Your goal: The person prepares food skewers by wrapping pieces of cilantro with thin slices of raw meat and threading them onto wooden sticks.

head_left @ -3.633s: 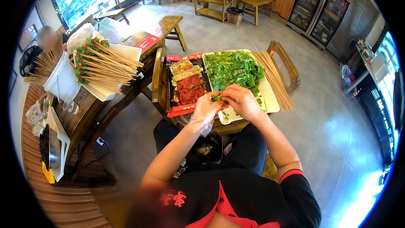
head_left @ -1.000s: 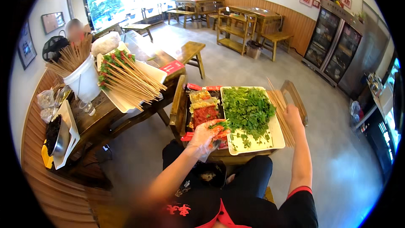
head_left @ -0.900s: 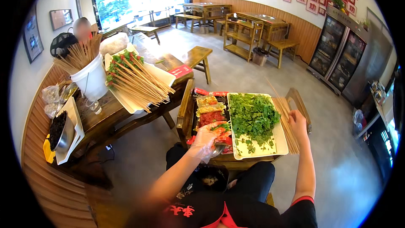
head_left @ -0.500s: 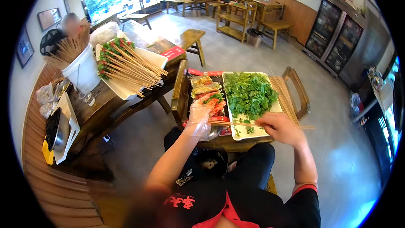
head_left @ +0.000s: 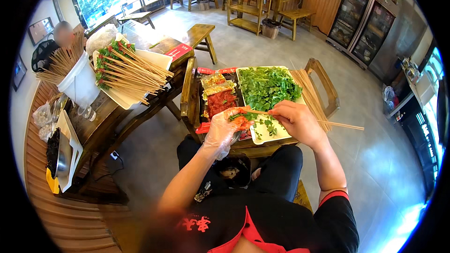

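My left hand (head_left: 219,130), in a clear plastic glove, is closed around a slice of red marinated meat (head_left: 241,122) with green cilantro leaves in its fold. Pinched in my right hand (head_left: 297,119) are thin bamboo skewers (head_left: 344,125), whose near ends stick out to the right. Their other end meets the meat at my left fingers; how deep it goes cannot be seen. Beneath my hands, a tray of red meat (head_left: 221,104) is beside a cream tray (head_left: 263,137) heaped with cilantro (head_left: 269,84).
Loose skewers (head_left: 309,91) lie right of the cilantro, on the wooden stand (head_left: 330,82). On the left table, finished skewers (head_left: 133,72) fill a white tray near a white bucket (head_left: 79,84) of sticks. A black bin (head_left: 233,171) sits between my knees. A person (head_left: 63,35) is at far left.
My left hand has lifted the meat and cilantro off the tray toward me. My right hand has brought the skewers up, their end now against the meat. The whole view has shifted slightly.
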Demonstrator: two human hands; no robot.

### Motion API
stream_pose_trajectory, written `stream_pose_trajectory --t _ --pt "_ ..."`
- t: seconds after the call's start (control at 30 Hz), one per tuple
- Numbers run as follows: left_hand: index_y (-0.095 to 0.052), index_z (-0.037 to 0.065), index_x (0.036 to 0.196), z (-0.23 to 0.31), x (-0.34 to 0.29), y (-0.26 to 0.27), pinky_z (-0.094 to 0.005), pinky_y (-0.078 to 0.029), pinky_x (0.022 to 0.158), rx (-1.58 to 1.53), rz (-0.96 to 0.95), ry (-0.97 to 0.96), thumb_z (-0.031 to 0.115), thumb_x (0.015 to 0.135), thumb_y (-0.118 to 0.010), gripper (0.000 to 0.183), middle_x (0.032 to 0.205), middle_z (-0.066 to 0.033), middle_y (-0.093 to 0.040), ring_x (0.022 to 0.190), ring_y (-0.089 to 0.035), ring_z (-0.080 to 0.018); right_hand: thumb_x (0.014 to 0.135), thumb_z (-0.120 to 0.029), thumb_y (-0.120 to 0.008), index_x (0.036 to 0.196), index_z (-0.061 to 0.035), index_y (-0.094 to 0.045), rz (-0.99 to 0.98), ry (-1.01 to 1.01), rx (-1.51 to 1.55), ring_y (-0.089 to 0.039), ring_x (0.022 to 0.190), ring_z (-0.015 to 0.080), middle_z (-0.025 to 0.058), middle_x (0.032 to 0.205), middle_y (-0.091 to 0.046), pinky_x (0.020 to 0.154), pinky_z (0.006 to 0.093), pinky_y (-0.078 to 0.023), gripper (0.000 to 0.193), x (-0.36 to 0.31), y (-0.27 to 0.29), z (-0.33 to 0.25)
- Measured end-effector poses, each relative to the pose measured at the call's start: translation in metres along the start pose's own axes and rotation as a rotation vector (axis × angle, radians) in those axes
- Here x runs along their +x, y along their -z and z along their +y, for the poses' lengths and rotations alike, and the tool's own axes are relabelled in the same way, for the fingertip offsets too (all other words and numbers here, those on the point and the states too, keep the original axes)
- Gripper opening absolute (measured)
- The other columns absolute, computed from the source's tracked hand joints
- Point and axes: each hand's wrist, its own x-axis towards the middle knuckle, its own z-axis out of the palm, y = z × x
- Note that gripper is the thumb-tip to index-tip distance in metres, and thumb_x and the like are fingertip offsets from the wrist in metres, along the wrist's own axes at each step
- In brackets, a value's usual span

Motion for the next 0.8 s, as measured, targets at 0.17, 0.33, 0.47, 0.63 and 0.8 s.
stream_pose_trajectory --t 0.17,0.33,0.47,0.63,0.8 --pt "-0.053 -0.008 0.11 0.001 -0.001 0.0 -0.0287 -0.052 0.079 0.036 -0.022 -0.011 -0.005 0.083 -0.052 0.027 0.101 -0.015 -0.06 0.087 -0.062 -0.0195 0.073 -0.001 -0.057 0.085 -0.0029 -0.058 -0.036 0.004 -0.032 -0.057 0.073 0.0307 0.0101 0.079 -0.056 0.062 0.0377 -0.046 0.012 -0.004 -0.003 0.0" --pt "-0.053 -0.008 0.109 -0.003 -0.004 0.005 -0.0298 -0.05 0.081 0.081 -0.023 -0.051 -0.002 0.083 -0.055 0.027 0.102 -0.015 -0.06 0.089 -0.061 -0.0196 0.072 0.0 -0.055 0.085 -0.0034 -0.058 -0.117 -0.006 -0.029 -0.056 0.072 0.0314 0.0104 0.077 -0.055 0.06 0.0398 -0.045 0.013 -0.005 -0.007 0.0" --pt "-0.052 -0.007 0.111 -0.008 -0.003 0.012 -0.0287 -0.05 0.08 0.068 -0.038 -0.056 -0.003 0.083 -0.054 0.028 0.102 -0.0148 -0.059 0.088 -0.06 -0.0186 0.073 -0.001 -0.053 0.086 -0.0039 -0.058 -0.138 -0.021 -0.046 -0.056 0.073 0.0315 0.0104 0.078 -0.055 0.061 0.0401 -0.045 0.015 -0.005 -0.008 -0.001" --pt "-0.052 -0.007 0.112 -0.003 -0.005 0.008 -0.0245 -0.05 0.075 -0.075 -0.011 0.04 -0.005 0.082 -0.054 0.03 0.098 -0.014 -0.06 0.083 -0.061 -0.0164 0.074 0.001 -0.057 0.085 -0.0019 -0.058 -0.141 -0.042 -0.126 -0.057 0.072 0.0303 0.0099 0.08 -0.057 0.06 0.0371 -0.046 0.012 -0.007 -0.011 -0.002" --pt "-0.052 -0.008 0.107 -0.012 0.001 0.013 -0.029 -0.054 0.073 -0.21 0.067 -0.003 -0.007 0.08 -0.055 0.027 0.096 -0.0172 -0.06 0.079 -0.063 -0.0213 0.074 0.0 -0.058 0.084 -0.0023 -0.058 -0.109 0.019 -0.169 -0.057 0.071 0.03 0.0098 0.08 -0.057 0.06 0.0365 -0.046 0.011 -0.007 -0.019 -0.003"
